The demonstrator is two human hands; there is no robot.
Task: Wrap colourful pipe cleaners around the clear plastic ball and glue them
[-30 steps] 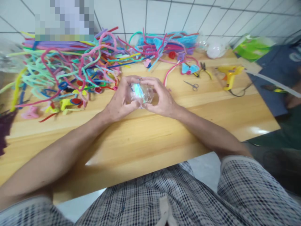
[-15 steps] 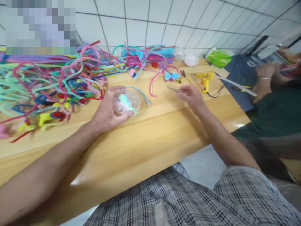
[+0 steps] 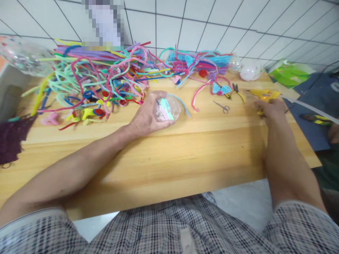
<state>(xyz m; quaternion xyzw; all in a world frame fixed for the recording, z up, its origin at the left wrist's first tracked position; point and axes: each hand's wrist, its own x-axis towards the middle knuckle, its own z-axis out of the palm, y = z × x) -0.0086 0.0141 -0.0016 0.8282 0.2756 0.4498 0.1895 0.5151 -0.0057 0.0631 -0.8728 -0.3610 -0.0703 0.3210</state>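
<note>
My left hand (image 3: pixel 148 114) is wrapped round a clear plastic ball (image 3: pixel 174 107) that has shiny iridescent and pinkish pieces inside. A thin blue pipe cleaner (image 3: pixel 184 106) curves out past the ball's far side. At the right, my right hand (image 3: pixel 271 107) is closed round the handle of a yellow glue gun (image 3: pixel 265 94), whose clear glue stick sticks out to the right. Between the hands lie small scissors (image 3: pixel 222 107), flat on the wooden table. Behind them is a blue pipe-cleaner bow (image 3: pixel 221 89).
A tangled heap of pipe cleaners (image 3: pixel 87 79) spreads over the back left. Yellow-handled pliers (image 3: pixel 238 93) and a pink pipe cleaner (image 3: pixel 197 95) lie mid-table. Clear balls (image 3: pixel 249 71) and a green packet (image 3: pixel 290 74) stand at the back right. A dark purple cloth (image 3: pixel 16 139) hangs at the left.
My right hand has let go of the scissors, which now lie on the table, and has moved right onto the glue gun. My left hand keeps the clear ball. The view has swung left.
</note>
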